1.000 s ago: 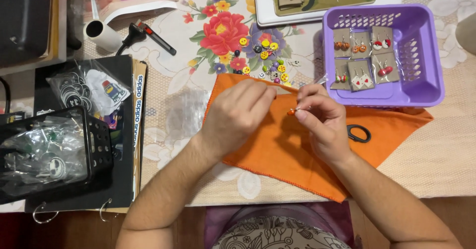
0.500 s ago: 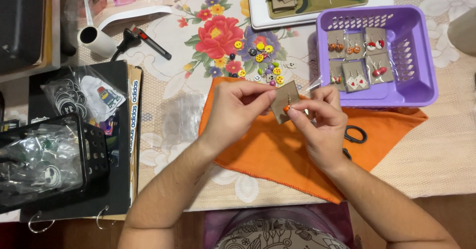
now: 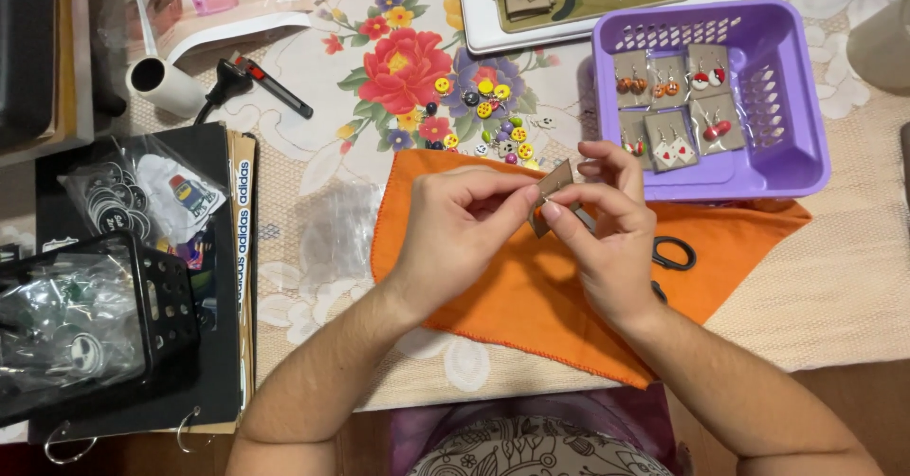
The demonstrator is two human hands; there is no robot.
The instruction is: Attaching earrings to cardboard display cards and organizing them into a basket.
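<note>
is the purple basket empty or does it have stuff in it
Not empty. The purple basket holds several small brown cards with earrings, lying flat on its floor toward the left side; the right part of the floor is bare.

Both hands raised, close together: left hand (image 3: pixel 455 229), right hand (image 3: pixel 607 234), fingers pinched.

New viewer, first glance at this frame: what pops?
At centre, the left hand and right hand pinch a small brown card above an orange cloth. Upper right, a purple basket holds carded earrings. Bright little buttons lie scattered on the floral tablecloth just behind the cloth.
</note>
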